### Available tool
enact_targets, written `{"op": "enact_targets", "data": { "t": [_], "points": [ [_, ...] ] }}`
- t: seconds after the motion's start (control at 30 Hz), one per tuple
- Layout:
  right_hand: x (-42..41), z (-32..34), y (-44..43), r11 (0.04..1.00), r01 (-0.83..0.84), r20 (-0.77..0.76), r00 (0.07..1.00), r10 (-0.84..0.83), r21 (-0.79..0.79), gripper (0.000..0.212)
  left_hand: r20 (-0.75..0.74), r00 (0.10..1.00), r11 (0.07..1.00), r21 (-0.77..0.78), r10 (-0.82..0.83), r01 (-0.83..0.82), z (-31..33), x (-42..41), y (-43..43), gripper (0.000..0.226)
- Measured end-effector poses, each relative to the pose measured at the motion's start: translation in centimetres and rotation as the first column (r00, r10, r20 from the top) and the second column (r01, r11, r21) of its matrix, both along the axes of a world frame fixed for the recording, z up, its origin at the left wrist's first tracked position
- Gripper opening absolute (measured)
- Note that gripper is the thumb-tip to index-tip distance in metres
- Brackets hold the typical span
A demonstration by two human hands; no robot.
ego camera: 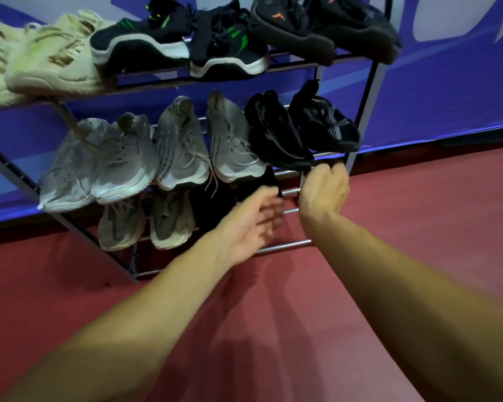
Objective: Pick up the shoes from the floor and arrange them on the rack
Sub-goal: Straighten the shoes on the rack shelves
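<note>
1. I see my right hand [324, 190] curled at the right end of the shoe rack [366, 94], its fingers [339, 171] closed just under the toe of the black mesh sneakers [299, 129] on the middle shelf; whether they grip the steel rail there or only rest on it I cannot tell.
2. My left hand [253, 224] reaches open-palmed, fingers spread and blurred, toward a dark shoe [215, 207] on the bottom shelf, just beyond the fingertips. I judge it is being nudged straight while the other hand steadies the frame.
3. Left of those fingers sit tan knit sneakers [145, 221]; above them, soft grey laced pairs [183, 146] point toes-out on slanted rails, which keeps them from sliding back.
4. The top shelf holds cream sneakers [47, 59], black-and-green trainers [186, 39] with white foam soles, and a bulky black pair [317, 27].
5. No shoe shows on the red floor [273, 314]; the job looks nearly done.
</note>
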State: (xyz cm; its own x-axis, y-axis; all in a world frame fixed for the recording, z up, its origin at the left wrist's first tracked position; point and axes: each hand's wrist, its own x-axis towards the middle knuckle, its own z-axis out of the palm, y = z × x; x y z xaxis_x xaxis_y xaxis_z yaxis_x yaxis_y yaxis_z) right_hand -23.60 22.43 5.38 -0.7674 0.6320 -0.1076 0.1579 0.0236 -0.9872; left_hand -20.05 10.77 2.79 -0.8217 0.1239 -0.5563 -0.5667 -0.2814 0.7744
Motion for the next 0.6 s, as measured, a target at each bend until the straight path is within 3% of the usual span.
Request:
{"op": "enact_targets", "data": {
  "t": [0.13, 0.2, 0.27, 0.3, 0.37, 0.6],
  "points": [
    [0.2, 2.3, 1.8, 1.000, -0.020, -0.044, 0.999, 0.020, -0.011, 0.041, -0.088, 0.990, 0.991, 0.085, 0.108, -0.101, 3.7, -1.1, 2.9, 0.042],
    [0.4, 3.1, 2.2, 0.994, -0.046, -0.031, 0.999, 0.043, -0.101, 0.053, -0.073, 0.991, 0.992, 0.075, 0.110, -0.104, 4.2, -1.0, 4.2, 0.050],
    [0.6, 3.7, 2.5, 0.981, -0.028, -0.003, 1.000, 0.028, -0.191, 0.070, -0.071, 0.990, 0.990, 0.069, 0.125, -0.120, 4.7, -1.1, 5.3, 0.044],
    [0.5, 3.8, 2.6, 0.977, -0.028, -0.008, 1.000, 0.027, -0.213, 0.069, -0.067, 0.988, 0.989, 0.060, 0.142, -0.139, 5.1, -1.2, 5.8, 0.034],
    [0.5, 4.0, 2.9, 0.976, -0.045, -0.052, 0.998, 0.035, -0.214, 0.040, -0.045, 0.980, 0.981, 0.022, 0.193, -0.192, 5.8, -1.6, 6.3, 0.014],
    [0.5, 3.7, 3.8, 0.975, -0.120, -0.082, 0.991, 0.106, -0.185, 0.016, 0.002, 0.973, 0.967, 0.112, 0.229, -0.228, 6.6, -1.5, 6.1, 0.012]
  ]
}}
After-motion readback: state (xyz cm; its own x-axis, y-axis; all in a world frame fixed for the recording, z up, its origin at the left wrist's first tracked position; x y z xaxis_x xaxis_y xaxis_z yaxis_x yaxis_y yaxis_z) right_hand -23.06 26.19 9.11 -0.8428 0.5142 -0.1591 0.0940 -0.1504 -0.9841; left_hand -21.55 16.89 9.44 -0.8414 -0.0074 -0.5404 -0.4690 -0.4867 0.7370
